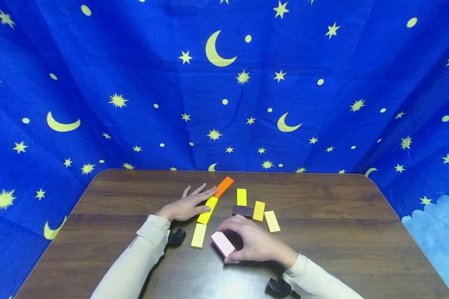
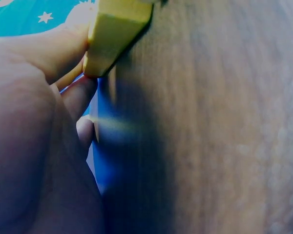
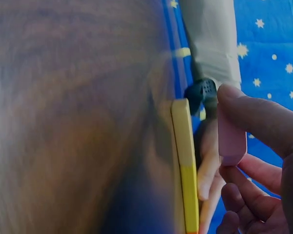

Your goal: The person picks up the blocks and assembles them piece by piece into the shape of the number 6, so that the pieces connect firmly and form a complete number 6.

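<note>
My right hand (image 1: 260,241) pinches a pale pink block (image 1: 223,244) between thumb and fingers. In the right wrist view this pink block (image 3: 232,134) is held by its two ends, raised over the table. Outstretched, my left hand (image 1: 187,206) lies along a diagonal row of blocks. Its thumb touches the bright yellow block (image 1: 208,210), and its fingertips reach the near end of the orange block (image 1: 223,187). A pale yellow block (image 1: 198,236) forms the near end of that row. The left wrist view shows the thumb against a yellow block (image 2: 116,34).
Right of the row lie a yellow block (image 1: 241,197), a dark brown block (image 1: 243,211), a golden yellow block (image 1: 259,211) and a cream block (image 1: 272,221). All rest on a brown wooden table (image 1: 321,216). A blue star-patterned cloth (image 1: 269,91) hangs behind it.
</note>
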Action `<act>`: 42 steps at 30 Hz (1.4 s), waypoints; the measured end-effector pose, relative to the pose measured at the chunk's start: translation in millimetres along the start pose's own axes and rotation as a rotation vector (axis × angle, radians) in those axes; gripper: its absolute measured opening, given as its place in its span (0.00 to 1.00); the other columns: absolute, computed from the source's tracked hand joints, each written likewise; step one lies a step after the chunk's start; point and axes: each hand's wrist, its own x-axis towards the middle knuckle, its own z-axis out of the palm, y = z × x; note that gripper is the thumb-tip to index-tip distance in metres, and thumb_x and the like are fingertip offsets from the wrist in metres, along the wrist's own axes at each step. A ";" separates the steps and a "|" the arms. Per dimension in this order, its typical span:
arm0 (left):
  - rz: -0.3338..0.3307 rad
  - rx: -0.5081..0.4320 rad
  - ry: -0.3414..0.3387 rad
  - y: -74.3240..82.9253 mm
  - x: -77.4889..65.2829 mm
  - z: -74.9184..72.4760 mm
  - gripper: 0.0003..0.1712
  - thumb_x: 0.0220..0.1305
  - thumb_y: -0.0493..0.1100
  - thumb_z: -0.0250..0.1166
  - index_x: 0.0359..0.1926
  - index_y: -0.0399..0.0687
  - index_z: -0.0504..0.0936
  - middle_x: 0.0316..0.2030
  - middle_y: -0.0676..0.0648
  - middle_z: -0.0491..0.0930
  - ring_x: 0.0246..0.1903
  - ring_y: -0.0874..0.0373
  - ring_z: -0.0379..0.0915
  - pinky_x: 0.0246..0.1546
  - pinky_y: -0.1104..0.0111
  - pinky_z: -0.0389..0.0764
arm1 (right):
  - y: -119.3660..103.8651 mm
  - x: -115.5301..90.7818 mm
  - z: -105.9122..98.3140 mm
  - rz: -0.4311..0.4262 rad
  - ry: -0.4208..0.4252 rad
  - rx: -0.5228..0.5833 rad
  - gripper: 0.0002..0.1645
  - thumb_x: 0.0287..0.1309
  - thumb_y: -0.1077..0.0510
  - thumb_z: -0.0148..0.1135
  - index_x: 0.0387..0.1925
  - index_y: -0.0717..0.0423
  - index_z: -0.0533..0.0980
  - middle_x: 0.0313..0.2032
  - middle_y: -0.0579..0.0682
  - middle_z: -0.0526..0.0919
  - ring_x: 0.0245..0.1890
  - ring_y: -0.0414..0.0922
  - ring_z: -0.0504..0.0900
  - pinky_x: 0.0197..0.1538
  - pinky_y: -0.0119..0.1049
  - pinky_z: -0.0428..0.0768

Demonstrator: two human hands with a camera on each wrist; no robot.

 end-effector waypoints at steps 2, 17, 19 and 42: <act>-0.005 0.003 -0.003 -0.6 0.2 -0.1 0.37 0.77 0.53 0.53 0.80 0.53 0.52 0.79 0.50 0.49 0.78 0.45 0.30 0.70 0.39 0.23 | -1.2 1.4 3.9 -0.015 -0.010 0.002 0.40 0.42 0.44 0.82 0.59 0.45 0.78 0.55 0.36 0.80 0.58 0.36 0.73 0.60 0.37 0.74; -0.002 -0.007 -0.003 -0.6 0.6 0.4 0.37 0.77 0.53 0.53 0.80 0.52 0.52 0.79 0.49 0.49 0.78 0.44 0.30 0.70 0.38 0.22 | -12.2 9.1 29.8 -0.106 -0.043 -0.007 0.40 0.42 0.42 0.82 0.57 0.47 0.77 0.53 0.37 0.80 0.56 0.35 0.72 0.59 0.31 0.73; -0.004 -0.008 -0.003 -0.5 0.9 0.5 0.37 0.77 0.53 0.53 0.80 0.52 0.52 0.79 0.49 0.49 0.78 0.44 0.30 0.70 0.38 0.22 | -13.8 9.4 32.3 -0.110 -0.041 -0.023 0.40 0.42 0.41 0.82 0.57 0.47 0.77 0.52 0.37 0.80 0.55 0.34 0.72 0.59 0.31 0.73; -0.027 -0.002 0.001 0.9 0.7 1.7 0.37 0.77 0.54 0.52 0.80 0.56 0.52 0.79 0.53 0.49 0.79 0.48 0.29 0.71 0.41 0.22 | -34.5 14.0 39.9 -0.147 -0.037 -0.200 0.39 0.42 0.36 0.80 0.54 0.48 0.78 0.49 0.37 0.81 0.50 0.34 0.74 0.53 0.25 0.73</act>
